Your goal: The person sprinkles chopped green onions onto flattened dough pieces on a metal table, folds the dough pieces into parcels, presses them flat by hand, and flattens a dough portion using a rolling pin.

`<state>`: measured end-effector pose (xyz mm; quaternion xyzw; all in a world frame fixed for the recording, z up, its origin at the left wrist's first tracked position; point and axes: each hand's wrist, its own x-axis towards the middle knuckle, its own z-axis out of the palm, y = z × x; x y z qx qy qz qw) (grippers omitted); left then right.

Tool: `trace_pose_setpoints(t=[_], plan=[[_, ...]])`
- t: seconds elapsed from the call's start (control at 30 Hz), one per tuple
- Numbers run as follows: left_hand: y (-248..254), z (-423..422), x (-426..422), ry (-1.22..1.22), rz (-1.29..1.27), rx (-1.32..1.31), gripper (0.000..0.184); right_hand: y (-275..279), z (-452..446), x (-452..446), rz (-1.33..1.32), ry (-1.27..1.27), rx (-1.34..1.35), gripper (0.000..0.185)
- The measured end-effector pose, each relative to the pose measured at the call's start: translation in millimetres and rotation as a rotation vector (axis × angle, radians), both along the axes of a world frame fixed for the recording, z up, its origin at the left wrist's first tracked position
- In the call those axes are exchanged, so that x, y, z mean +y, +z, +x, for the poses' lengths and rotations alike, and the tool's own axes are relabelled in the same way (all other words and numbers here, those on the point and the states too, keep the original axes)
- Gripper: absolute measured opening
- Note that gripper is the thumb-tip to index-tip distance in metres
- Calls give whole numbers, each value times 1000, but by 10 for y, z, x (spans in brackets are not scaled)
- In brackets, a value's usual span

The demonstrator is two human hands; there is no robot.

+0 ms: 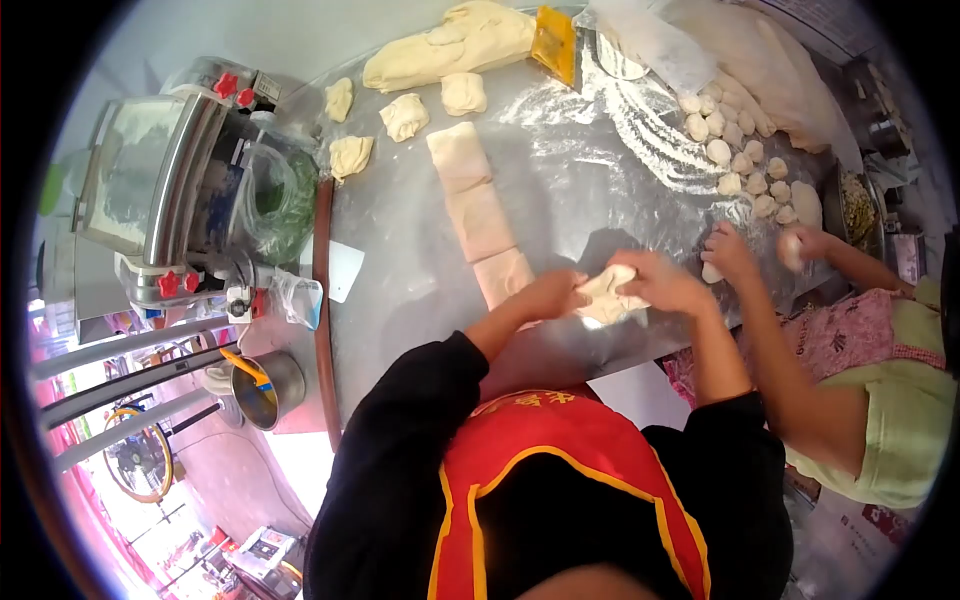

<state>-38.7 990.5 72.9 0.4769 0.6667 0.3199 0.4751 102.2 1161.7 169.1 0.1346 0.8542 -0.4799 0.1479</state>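
A piece of pale dough (607, 296) is stretched between my two hands above the metal table (400, 250). My left hand (553, 297) grips its left edge with closed fingers. On its right edge, the fingers of my right hand (650, 281) are closed too. A long flat strip of dough (475, 215), made of several sections laid end to end, runs down the table, and its near end lies beside my left hand. Beyond the strip sit several folded dough pieces (404, 117) and a large dough mass (455, 45).
A co-worker's hands (732, 252) handle dough close to my right. Small dough balls (718, 152) and scattered flour (640, 120) lie at the back right. An orange scraper (553, 45) stands by the dough mass. On the left are a rolling machine (165, 180) and a metal pot (268, 390).
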Motion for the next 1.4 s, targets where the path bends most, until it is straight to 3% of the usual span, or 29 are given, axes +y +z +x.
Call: trace_pose_setpoints(t=[0.03, 0.07, 0.1, 0.13, 0.2, 0.23, 0.27, 0.37, 0.4, 0.47, 0.57, 0.67, 0.77, 0.87, 0.97, 1.1, 1.2, 1.27, 1.3, 1.33, 1.4], plan=[[25, -80, 44, 59, 22, -138, 38, -150, -30, 148, -94, -71, 36, 26], [182, -157, 105, 185, 93, -71, 35, -222, -108, 273, -223, -203, 26, 24], [374, -364, 215, 184, -82, -336, 48, -282, -201, 386, -352, -333, 14, 22], [402, -447, 324, 368, -72, -425, 47, -351, -333, 466, -397, -488, 86, 22], [239, -585, 499, 729, 206, -442, 50, -545, -607, 540, -467, -765, 188, 23], [248, -658, 521, 750, 185, -410, 51, -702, -733, 572, -492, -886, 221, 25], [282, -734, 510, 772, 162, -378, 51, -962, -840, 617, -356, -995, 141, 26], [114, -781, 466, 783, 128, -221, 47, -1203, -921, 411, -569, -1267, 75, 29], [-15, -765, 424, 775, 119, -160, 46, -1233, -844, 283, -647, -1258, 158, 34], [-209, -714, 354, 750, 85, -110, 44, -1145, -580, 67, -727, -1178, 67, 36], [-272, -563, 302, 663, 69, -71, 39, -896, -130, -161, -592, -1044, -189, 38], [-290, -449, 335, 595, 70, 6, 32, -1104, 160, -6, 126, -869, -187, 38], [-196, -418, 572, 489, 32, 108, 28, -1359, -13, 135, 49, -1064, 242, 37], [-191, -383, 804, 448, -24, 137, 27, -1359, -371, 169, 7, -1116, 107, 33], [-292, -422, 911, 446, 7, 59, 26, -1239, -495, 230, -371, -1092, -17, 25], [21, -410, 709, 391, 88, 67, 21, -972, -253, -76, 81, -813, 262, 23], [202, -304, 362, 164, 302, 352, 26, -804, -13, -450, 405, -634, 484, 27], [17, -198, 178, -6, 492, 647, 34, -879, 76, -606, 557, -511, 587, 32], [-93, -145, 95, -96, 590, 793, 38, -901, 101, -665, 598, -467, 550, 35], [-31, -34, 21, -77, 454, 713, 47, -908, 117, -720, 639, -422, 512, 39], [-88, 75, -13, -50, 440, 774, 50, -915, 137, -776, 679, -349, 448, 46]])
